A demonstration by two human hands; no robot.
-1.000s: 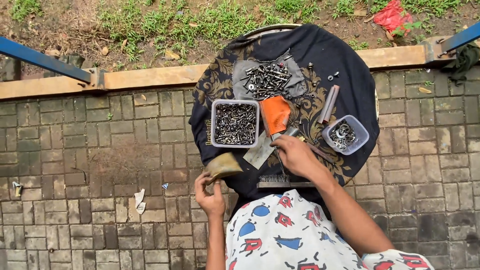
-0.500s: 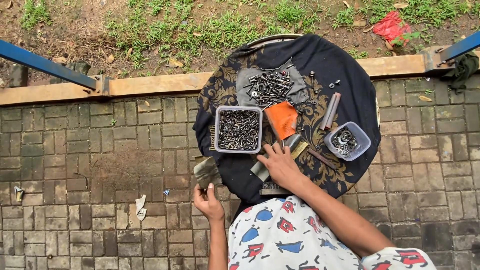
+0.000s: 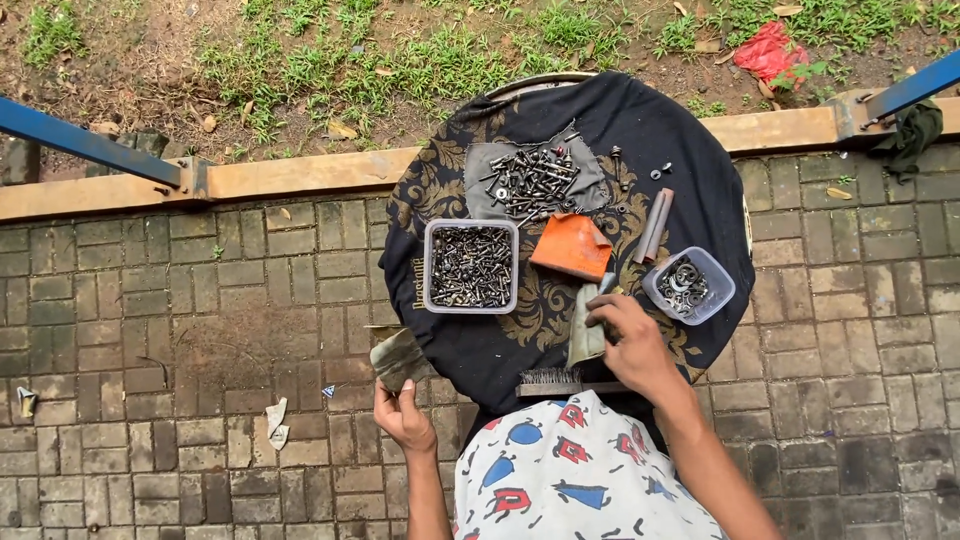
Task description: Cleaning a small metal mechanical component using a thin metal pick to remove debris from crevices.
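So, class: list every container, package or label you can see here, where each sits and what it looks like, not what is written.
Square clear tub: left-centre of the dark cloth, full of dark screws.
Smaller clear tub: right side of the cloth, holding washers and rings.
Pale printed mark: on the cloth's left edge, small and light-coloured.
Red plastic wrapper: crumpled on the ground at top right.
No screens or signs.

Screw tub [image 3: 470,266] left of folded sheet [image 3: 574,247], washer tub [image 3: 688,285] right.

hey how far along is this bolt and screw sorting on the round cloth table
Done: the square tub looks full of screws, and the smaller tub holds washers. In hand: the left hand holds a worn sheet; the right hand grips another strip. Left: the loose bolt pile.
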